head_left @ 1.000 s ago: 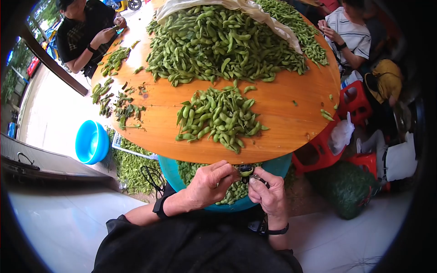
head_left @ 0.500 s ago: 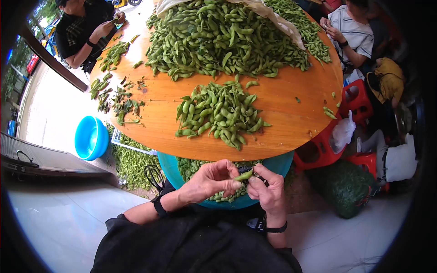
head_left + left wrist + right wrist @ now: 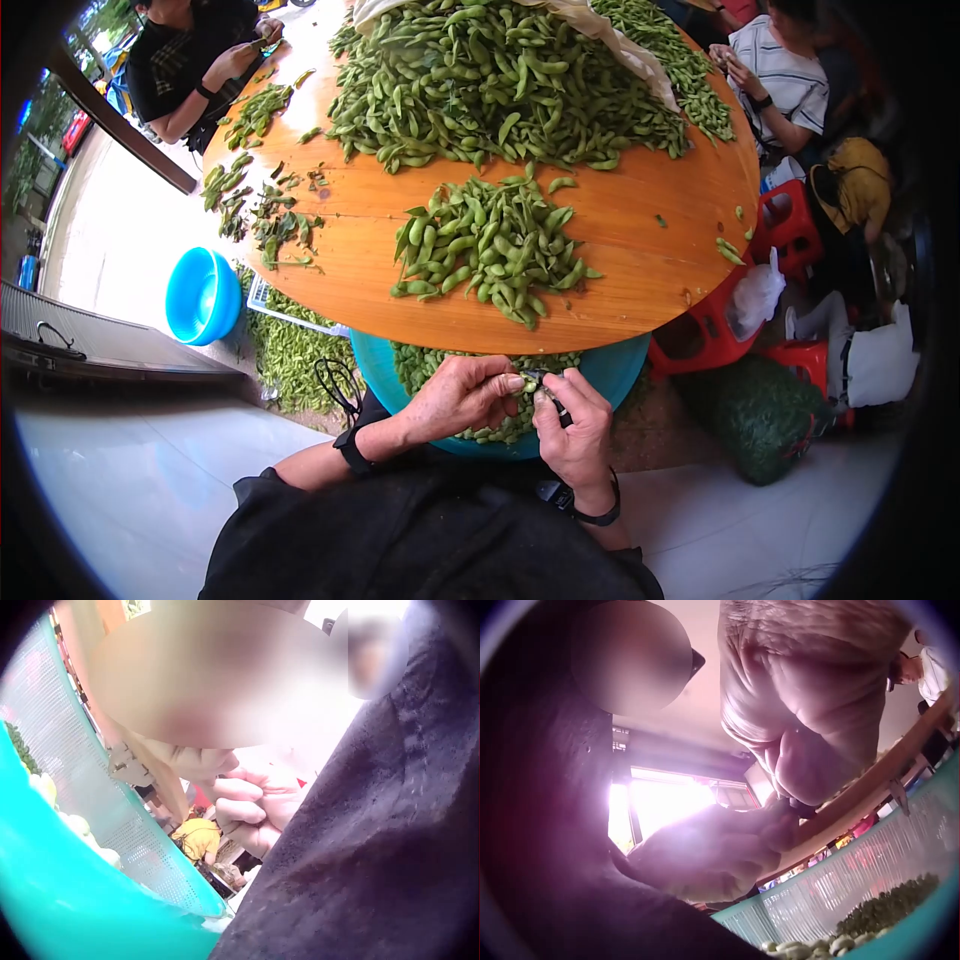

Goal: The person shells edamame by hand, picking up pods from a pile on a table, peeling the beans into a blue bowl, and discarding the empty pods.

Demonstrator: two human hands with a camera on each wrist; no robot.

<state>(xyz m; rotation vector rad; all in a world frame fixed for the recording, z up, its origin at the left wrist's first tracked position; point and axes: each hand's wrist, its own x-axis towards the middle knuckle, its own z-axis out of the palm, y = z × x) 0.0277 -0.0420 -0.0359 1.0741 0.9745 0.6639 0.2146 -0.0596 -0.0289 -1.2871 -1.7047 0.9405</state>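
Over the teal basin [image 3: 376, 372], my two hands meet at the fingertips in the head view. The left hand [image 3: 462, 396] pinches a green soybean pod [image 3: 530, 385] between thumb and forefinger. My right hand [image 3: 580, 432] grips a small black tool [image 3: 564, 416] with its dark end against the pod; its kind cannot be told. Green pods lie in the basin below. In the left wrist view, curled fingers [image 3: 240, 802] show above the basin rim. The right wrist view has the right palm [image 3: 817, 712] and the other hand [image 3: 712, 855] close together, the pod hidden.
The wooden table [image 3: 640, 260] bears a small pile of pods [image 3: 490, 245] and a large heap [image 3: 500, 90] behind it. Scraps [image 3: 280, 225] lie at left. A blue basin [image 3: 203, 297], red stools [image 3: 710, 325] and a green net sack [image 3: 745, 420] stand around. Two people sit across.
The left hand pinched a dark-tipped pod, then showed a long green pod against the tool. Now that pod is mostly covered by the fingertips, and the right hand has turned slightly.
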